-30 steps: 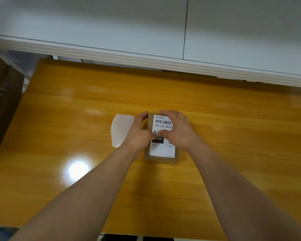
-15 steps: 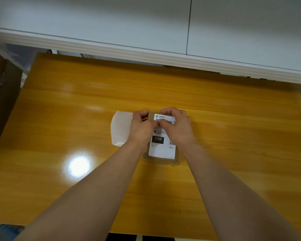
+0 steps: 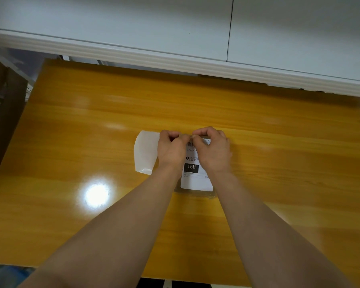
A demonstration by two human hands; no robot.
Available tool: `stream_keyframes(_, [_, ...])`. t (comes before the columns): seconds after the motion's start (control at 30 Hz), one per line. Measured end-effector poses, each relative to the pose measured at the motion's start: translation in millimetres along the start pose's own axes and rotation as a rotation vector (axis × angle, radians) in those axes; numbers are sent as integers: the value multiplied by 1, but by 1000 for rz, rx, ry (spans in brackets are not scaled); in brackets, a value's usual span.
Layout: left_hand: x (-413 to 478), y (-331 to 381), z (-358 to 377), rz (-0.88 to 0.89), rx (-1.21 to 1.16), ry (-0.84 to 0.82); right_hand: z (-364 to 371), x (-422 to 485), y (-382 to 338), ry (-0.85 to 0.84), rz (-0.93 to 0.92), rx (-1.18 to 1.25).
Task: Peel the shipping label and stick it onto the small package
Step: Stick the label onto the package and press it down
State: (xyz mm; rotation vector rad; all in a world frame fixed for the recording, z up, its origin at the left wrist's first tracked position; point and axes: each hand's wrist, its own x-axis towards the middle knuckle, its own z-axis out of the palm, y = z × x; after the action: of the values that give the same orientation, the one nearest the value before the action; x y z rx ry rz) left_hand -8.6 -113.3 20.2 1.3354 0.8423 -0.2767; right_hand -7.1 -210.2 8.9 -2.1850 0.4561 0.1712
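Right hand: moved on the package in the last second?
Yes. The right hand slid up the label toward the far edge of the package; the black 15H block now shows clear below it.

Left hand, right hand cover shipping label top; small package mostly hidden.

The left hand and right hand have slid up the label to its far edge.
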Motion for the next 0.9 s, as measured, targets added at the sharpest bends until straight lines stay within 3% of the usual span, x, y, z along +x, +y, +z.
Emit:
stream_keyframes(0.17, [0,0,-3,30,-23,-47,-20,3,0,-186,35,197])
stream_keyframes(0.27, [-2,6,-10,42,-9,-208,-39,0,10,-303,65,266])
stream_keyframes(0.4, [-7,2,-19,78,203,-399,-34,-11,24,-433,70,281])
stream_keyframes(0.53, [-10,-1,-22,113,374,-403,-26,-12,29,-409,65,316])
stream_keyframes(0.9, [-8,-9,-8,138,304,-204,-11,-12,22,-176,105,379])
